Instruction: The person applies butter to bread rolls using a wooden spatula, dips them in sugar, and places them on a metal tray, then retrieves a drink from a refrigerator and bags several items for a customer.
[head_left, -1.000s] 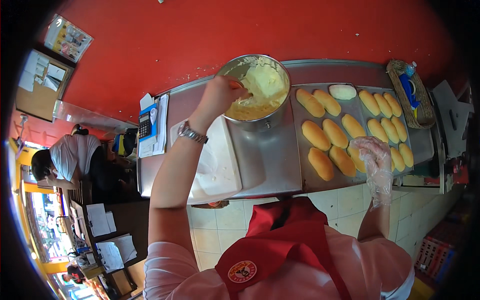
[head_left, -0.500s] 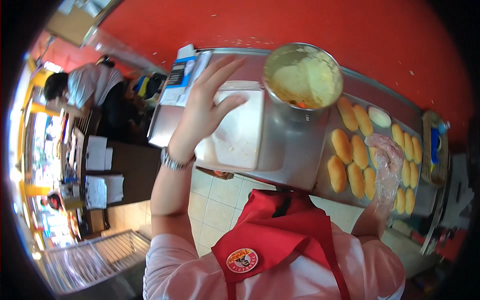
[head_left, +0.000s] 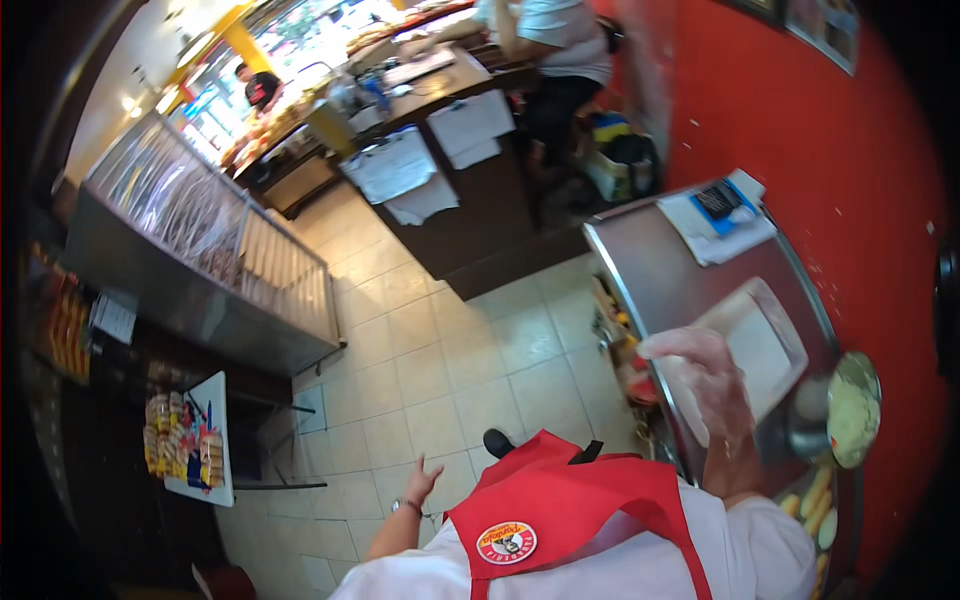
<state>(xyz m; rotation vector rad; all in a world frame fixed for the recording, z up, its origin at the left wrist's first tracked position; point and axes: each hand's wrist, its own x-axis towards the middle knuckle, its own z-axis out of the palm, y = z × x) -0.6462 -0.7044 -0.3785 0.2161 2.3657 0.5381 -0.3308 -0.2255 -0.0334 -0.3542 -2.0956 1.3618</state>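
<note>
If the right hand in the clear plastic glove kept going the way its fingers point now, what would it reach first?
Most likely the white rectangular tray on the steel counter: the gloved right hand is raised with fingers aimed up-left over it. Depth is unclear; it may pass above.

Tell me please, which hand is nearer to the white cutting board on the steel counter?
The right hand, in a clear plastic glove, is raised just beside the white cutting board. The left hand hangs far off over the tiled floor.

I see a red apron (head_left: pixel 570 510) over a white shirt (head_left: pixel 740 550), a red wall (head_left: pixel 800 160), pale beige floor tiles (head_left: pixel 440 350), golden buns (head_left: pixel 812 492) and a grey steel counter (head_left: pixel 660 270).
</note>
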